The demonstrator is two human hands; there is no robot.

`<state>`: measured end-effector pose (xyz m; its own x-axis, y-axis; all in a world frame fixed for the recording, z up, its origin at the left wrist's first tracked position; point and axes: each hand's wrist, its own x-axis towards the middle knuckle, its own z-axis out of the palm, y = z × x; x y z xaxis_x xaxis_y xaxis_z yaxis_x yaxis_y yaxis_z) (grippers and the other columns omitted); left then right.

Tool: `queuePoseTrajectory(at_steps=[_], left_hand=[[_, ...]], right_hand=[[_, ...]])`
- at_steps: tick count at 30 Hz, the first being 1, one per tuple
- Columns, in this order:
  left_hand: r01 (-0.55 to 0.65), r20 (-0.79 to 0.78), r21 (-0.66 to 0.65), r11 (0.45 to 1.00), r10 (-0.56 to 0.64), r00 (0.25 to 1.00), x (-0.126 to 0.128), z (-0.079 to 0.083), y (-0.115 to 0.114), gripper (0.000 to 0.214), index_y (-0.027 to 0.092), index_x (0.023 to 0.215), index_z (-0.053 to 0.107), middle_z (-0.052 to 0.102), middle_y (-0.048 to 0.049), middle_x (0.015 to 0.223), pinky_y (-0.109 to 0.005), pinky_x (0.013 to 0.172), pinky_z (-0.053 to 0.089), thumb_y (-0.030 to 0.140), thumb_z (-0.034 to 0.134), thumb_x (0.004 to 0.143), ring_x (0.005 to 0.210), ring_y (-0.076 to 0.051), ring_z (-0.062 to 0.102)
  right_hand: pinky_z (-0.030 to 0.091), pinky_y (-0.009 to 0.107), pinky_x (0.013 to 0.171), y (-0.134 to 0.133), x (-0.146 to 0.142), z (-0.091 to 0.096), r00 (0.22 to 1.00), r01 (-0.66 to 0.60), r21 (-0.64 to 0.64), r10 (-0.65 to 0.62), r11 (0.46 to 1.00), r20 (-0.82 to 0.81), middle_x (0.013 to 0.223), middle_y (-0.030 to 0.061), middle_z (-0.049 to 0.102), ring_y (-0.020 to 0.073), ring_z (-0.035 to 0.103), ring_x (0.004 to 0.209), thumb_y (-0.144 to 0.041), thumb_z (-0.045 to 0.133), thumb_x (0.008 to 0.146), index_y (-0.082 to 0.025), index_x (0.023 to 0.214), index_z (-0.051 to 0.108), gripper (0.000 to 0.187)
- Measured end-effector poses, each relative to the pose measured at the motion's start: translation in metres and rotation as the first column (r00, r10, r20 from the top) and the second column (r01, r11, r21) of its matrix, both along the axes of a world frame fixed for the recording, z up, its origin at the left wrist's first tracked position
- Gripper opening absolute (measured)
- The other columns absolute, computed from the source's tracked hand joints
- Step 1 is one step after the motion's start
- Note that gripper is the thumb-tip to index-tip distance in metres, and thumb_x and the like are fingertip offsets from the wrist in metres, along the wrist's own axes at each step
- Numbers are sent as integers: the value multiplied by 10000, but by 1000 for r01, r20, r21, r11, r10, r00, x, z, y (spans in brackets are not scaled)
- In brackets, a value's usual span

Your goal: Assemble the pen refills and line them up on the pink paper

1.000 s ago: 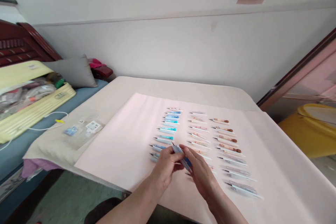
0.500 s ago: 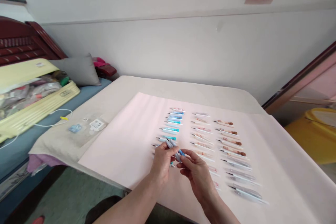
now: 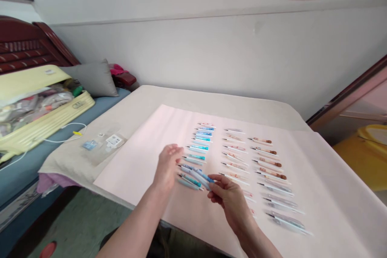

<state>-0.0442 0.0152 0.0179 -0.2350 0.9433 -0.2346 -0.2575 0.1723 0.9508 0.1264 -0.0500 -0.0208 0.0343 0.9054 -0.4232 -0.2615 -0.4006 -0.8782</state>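
Observation:
My right hand (image 3: pixel 228 193) pinches a blue and white pen (image 3: pixel 202 176) at its right end, over the table. The pen's dark tip points left. To the left of the pens, my left hand (image 3: pixel 167 165) is raised with its fingers loosely stretched and nothing visible in them. Below and beside the held pen lies a column of blue and turquoise pens (image 3: pixel 198 148), their tips toward the left. A middle column of pale pens with pink and orange patterns (image 3: pixel 234 154) is partly covered by my right hand. Farther right are brown-ended pens (image 3: pixel 270 164) and grey pens (image 3: pixel 286 219).
Pink paper (image 3: pixel 136 169) covers much of the pale table (image 3: pixel 242 102). Clear plastic packaging (image 3: pixel 105 145) lies at the left. A yellow case (image 3: pixel 72 107) full of items rests on the blue bed, beside a grey pillow (image 3: pixel 98 78). A yellow bin (image 3: pixel 363 157) stands at the right.
My left hand has let go of the pen and moved left, away from it. My right hand still holds the pen, and the view has shifted slightly.

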Motion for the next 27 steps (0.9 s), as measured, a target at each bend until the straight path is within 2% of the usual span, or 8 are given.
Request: queuePoseTrajectory(at_steps=[3, 7, 11, 13, 16, 20, 23, 27], left_hand=[[-19, -176, 122, 992, 40, 984, -25, 9, 12, 240, 172, 817, 586, 588, 1, 767, -223, 638, 398, 311, 666, 639, 710, -104, 535], [322, -472, 51, 946, -261, 842, -35, 14, 12, 108, 175, 726, 592, 578, 15, 667, -225, 590, 391, 264, 601, 664, 625, -109, 518], [671, -783, -278, 687, -567, 256, -24, 13, -3, 46, 197, 637, 599, 611, 7, 632, -240, 551, 387, 235, 617, 619, 612, -151, 553], [706, -814, -464, 536, -572, -100, -14, 6, -13, 68, 198, 641, 619, 639, -21, 649, -259, 554, 403, 231, 647, 588, 631, -189, 583], [688, -812, -567, 454, -448, -373, 1, -10, -23, 126, 175, 730, 663, 682, -98, 749, -295, 623, 448, 168, 545, 687, 725, -236, 627], [672, -801, -593, 444, -413, -434, 10, -27, -27, 181, 153, 776, 675, 689, -134, 794, -340, 676, 476, 154, 501, 725, 774, -267, 640], [660, -795, -588, 467, -483, -367, 10, -27, -25, 92, 147, 686, 656, 686, -141, 773, -355, 697, 472, 126, 570, 659, 782, -286, 639], [642, -826, -532, 553, -504, -251, 4, -9, -28, 152, 155, 546, 587, 665, -112, 663, -323, 646, 455, 56, 678, 476, 700, -282, 632]], right_hand=[[399, 221, 429, -11, -16, -19, 983, -139, -20, 141, 990, 120, 444, -29, 562, 113, 516, 408, -238, 636, 625, -131, 860, 639, 259], [392, 223, 428, -20, -33, -43, 959, -187, -2, 183, 982, 218, 440, -44, 540, 107, 490, 402, -231, 549, 640, -139, 858, 640, 254], [398, 227, 457, -18, -34, -50, 923, -240, -5, 230, 971, 309, 469, -40, 551, 109, 482, 427, -236, 526, 653, -147, 905, 642, 292], [401, 229, 471, -17, -33, -49, 899, -279, 7, 258, 960, 354, 494, -34, 562, 115, 493, 446, -245, 515, 674, -157, 930, 642, 299], [410, 234, 498, -16, -30, -45, 835, -354, 38, 298, 934, 462, 528, -23, 579, 128, 520, 479, -246, 483, 713, -176, 974, 644, 315], [420, 255, 555, -19, -20, -34, 646, -472, 61, 298, 880, 703, 557, -11, 603, 145, 554, 499, -257, 465, 747, -209, 1026, 655, 341], [427, 271, 615, -19, -7, -21, 512, -469, 94, 184, 878, 839, 677, 21, 661, 169, 606, 591, -305, 490, 756, -221, 989, 674, 308], [433, 269, 599, -18, 9, 6, 513, -351, 149, 56, 925, 857, 716, 37, 678, 184, 628, 630, -362, 470, 781, -219, 906, 685, 286]])
